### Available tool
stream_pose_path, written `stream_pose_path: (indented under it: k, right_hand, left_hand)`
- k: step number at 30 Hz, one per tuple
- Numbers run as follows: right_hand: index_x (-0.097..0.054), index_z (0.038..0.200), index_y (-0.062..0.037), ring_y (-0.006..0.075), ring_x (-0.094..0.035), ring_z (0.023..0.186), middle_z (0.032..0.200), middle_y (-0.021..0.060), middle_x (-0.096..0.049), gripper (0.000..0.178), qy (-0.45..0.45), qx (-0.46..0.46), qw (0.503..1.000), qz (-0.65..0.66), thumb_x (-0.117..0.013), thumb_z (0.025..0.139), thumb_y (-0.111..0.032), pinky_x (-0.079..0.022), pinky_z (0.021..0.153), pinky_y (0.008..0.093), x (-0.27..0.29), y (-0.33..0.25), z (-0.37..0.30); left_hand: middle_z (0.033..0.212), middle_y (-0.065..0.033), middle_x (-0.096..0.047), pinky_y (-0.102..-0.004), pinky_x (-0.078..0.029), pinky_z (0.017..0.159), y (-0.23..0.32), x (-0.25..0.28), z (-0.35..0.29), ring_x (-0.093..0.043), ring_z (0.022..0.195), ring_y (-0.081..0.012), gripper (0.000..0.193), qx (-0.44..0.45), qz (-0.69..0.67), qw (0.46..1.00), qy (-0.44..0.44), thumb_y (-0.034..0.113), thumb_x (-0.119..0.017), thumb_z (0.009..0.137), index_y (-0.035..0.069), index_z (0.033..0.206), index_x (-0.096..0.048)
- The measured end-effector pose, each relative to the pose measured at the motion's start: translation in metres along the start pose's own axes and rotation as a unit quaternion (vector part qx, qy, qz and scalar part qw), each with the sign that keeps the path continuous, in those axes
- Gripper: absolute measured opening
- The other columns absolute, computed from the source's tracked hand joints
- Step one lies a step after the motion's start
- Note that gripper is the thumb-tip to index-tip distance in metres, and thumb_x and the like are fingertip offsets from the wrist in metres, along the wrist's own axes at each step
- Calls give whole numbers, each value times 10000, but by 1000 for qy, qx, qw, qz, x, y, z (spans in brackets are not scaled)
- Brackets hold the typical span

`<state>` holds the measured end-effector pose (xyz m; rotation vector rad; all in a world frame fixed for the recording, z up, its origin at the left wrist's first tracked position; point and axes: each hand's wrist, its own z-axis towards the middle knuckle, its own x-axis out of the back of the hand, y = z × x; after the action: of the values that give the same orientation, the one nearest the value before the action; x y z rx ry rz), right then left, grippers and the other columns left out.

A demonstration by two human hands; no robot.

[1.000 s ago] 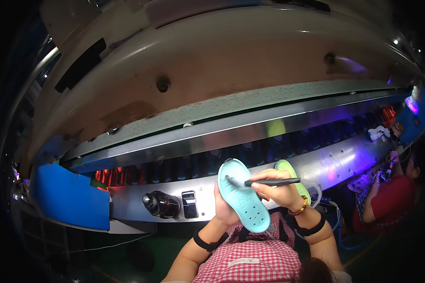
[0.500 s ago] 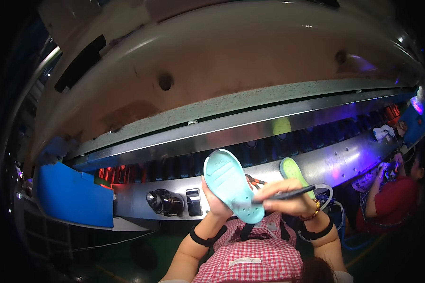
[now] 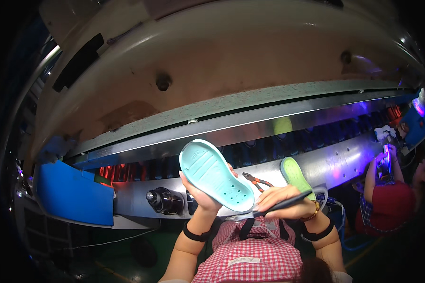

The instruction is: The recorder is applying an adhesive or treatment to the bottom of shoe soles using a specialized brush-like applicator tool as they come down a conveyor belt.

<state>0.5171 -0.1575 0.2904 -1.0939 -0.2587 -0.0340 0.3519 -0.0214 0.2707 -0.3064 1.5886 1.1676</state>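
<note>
My left hand (image 3: pixel 204 199) is closed around a pale aqua shoe sole (image 3: pixel 210 170), tilted with its holed end toward my right hand. A few fingertips show at the sole's right edge. My right hand (image 3: pixel 283 202) grips a brush-like tool (image 3: pixel 287 202) with a thick black handle. Its pale tip lies just below the sole's lower end; I cannot tell whether they touch. Pliers with red-and-black handles (image 3: pixel 256 180) lie on the metal ledge between sole and right hand. Beyond that hand rests a lime-green shoe sole (image 3: pixel 293 172).
A dark bottle (image 3: pixel 165 200) stands on the metal ledge (image 3: pixel 132 200) at left, next to a partly hidden phone (image 3: pixel 191 203). Behind the ledge runs a conveyor with dark items. A large machine cover overhangs it. At right, a person in red (image 3: pixel 392 203) works.
The aqua sole and my left hand have shifted left and slightly up, now partly covering the phone. The tool's tip has come off the sole's face to below its lower end.
</note>
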Motion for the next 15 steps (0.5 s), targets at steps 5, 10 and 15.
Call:
stream_pose_path:
  k: [5, 10, 15]
  right_hand:
    - [-624, 938, 12, 220, -574, 974, 955, 140, -637, 198, 157, -123, 945, 260, -630, 741, 24, -415, 906, 342, -12, 24, -8]
    - [-603, 940, 58, 213, -604, 910, 974, 199, -622, 205, 183, -201, 922, 277, -629, 740, 20, -465, 838, 293, -26, 19, -7]
    - [-640, 971, 12, 133, -628, 764, 844, 104, -666, 225, 17, -206, 968, 140, -649, 746, -7, -500, 684, 223, -1, -6, -1]
  left_hand:
    - [1038, -215, -530, -435, -455, 804, -3, -8, -2, -545, 911, -322, 804, 55, -35, 997, 39, 690, -197, 806, 33, 1223, -400]
    - [1218, -236, -456, -488, -407, 913, -27, 17, -27, -466, 1123, -366, 710, 102, -53, 992, -43, 562, -294, 865, 20, 1325, -298]
    - [1129, -195, -537, -398, -462, 856, -12, 43, -17, -574, 973, -304, 588, 190, 46, 977, -83, 416, -433, 864, -13, 1263, -376]
